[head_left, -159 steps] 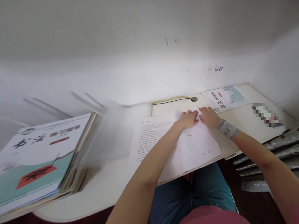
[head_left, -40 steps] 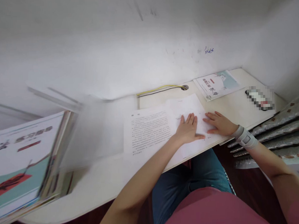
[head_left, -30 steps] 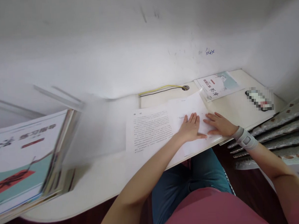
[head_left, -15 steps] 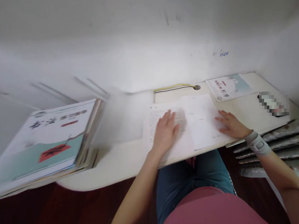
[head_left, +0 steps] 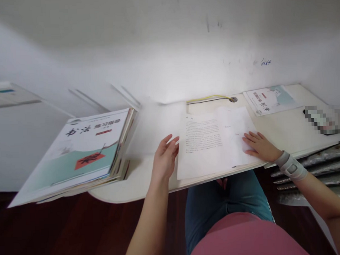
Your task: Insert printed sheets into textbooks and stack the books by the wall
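Observation:
An open booklet (head_left: 204, 161) lies on the white desk (head_left: 149, 176), with lines of print on its left page and a few small words on its right page. My left hand (head_left: 165, 155) is beside the booklet's left edge, fingers apart and slightly curled, with nothing visible in it. Whether its fingertips touch the page edge I cannot tell. Flat on the right page rests my right hand (head_left: 261, 146), its fingers spread. A grey-white band with a watch-like face circles my right wrist.
To the left stands a stack of books (head_left: 95, 148) with a green and white cover on top. Another booklet (head_left: 271, 99) and a pixelated phone-like object (head_left: 322, 120) lie on the right. A yellow cable (head_left: 210, 97) runs along the wall to a desk hole.
My left hand has moved off the left page to the booklet's left edge and turned partly on its side. My right hand stays on the right page. The view has shifted left.

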`<state>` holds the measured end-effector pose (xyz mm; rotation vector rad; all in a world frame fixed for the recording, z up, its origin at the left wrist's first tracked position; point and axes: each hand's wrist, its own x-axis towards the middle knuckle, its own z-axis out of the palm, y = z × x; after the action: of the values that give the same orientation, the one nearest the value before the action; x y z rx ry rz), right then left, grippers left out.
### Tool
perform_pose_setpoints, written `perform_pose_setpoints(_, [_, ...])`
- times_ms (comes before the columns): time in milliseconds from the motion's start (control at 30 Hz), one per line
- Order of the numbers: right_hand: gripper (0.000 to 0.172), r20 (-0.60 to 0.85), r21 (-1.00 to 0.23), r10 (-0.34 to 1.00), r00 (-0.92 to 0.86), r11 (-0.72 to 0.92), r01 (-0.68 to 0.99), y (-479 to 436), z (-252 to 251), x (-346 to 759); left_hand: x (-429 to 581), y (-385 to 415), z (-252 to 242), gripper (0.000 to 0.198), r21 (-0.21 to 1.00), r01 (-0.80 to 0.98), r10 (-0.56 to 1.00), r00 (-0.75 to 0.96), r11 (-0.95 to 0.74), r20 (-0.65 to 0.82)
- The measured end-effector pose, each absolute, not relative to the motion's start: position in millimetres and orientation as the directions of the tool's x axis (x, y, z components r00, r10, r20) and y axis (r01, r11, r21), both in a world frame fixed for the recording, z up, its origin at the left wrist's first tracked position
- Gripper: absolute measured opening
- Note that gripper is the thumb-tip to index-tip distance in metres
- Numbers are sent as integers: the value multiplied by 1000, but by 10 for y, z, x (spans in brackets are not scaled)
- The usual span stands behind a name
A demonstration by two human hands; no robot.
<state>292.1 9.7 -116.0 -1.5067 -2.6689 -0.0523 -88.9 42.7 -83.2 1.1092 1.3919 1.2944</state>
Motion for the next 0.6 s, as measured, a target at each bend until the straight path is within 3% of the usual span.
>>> perform_pose_setpoints(67, [56,82,-10,855,-513,515,857,90,-1159,2914,-853,447,-804,57,1000,14,976,-217,9,-6])
perform_pose_setpoints(167, [56,84,-22,856,-511,514,858,86,-1155,2909,-805,467,-805,61,992,123,979,-195,-37,60])
perform_pose_setpoints(300, [57,81,-35,856,-511,514,857,86,-1151,2905,-775,452,-842,62,905,414,995,53,-98,83])
perform_pose_setpoints(367, [58,76,-34,857,-509,513,858,83,-1149,2897,-786,416,-871,59,749,630,971,227,-206,75])
perform_pose_setpoints(433, [58,76,-35,855,-513,517,855,76,-1150,2896,-817,370,-911,62,515,792,936,347,-328,63])
perform_pose_setpoints(533, [57,89,-24,850,-518,522,852,51,-1161,2952,-898,302,-975,62,200,881,901,434,-429,21])
perform_pose_setpoints(600, [57,102,-4,855,-509,512,859,28,-1172,3050,-962,264,-995,55,86,884,888,460,-459,7])
